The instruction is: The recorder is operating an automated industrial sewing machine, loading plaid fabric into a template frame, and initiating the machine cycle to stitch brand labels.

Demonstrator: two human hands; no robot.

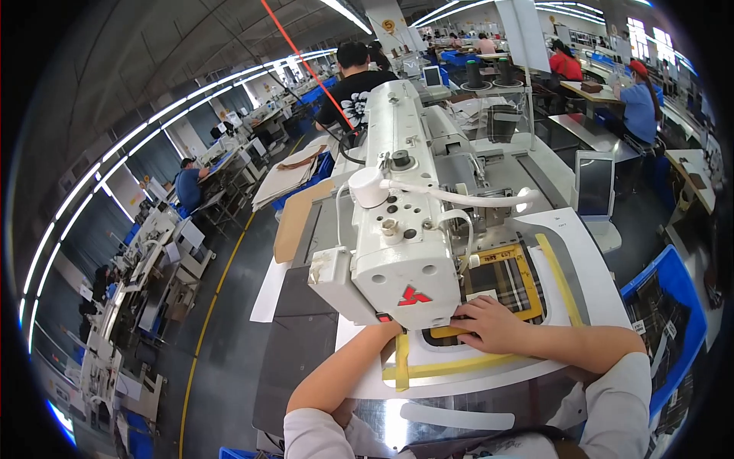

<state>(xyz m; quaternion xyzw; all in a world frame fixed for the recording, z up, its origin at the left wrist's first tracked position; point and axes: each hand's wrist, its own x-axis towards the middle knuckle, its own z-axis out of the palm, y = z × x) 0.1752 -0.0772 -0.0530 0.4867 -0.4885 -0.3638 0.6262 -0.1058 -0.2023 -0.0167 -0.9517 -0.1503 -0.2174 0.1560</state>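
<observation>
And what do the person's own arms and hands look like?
The left sleeve and right sleeve are pale grey-white, ending around the elbows; both forearms are bare. The right hand wears no glove, and no ring shows. The left hand is hidden behind the machine head.

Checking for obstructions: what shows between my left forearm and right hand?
In the head view, the sewing machine's white front end shows between them, hiding the left hand.

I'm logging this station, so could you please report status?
Right hand spread at yellow frame; plaid fabric inside frame; left hand hidden by sewing-machine head.
</observation>
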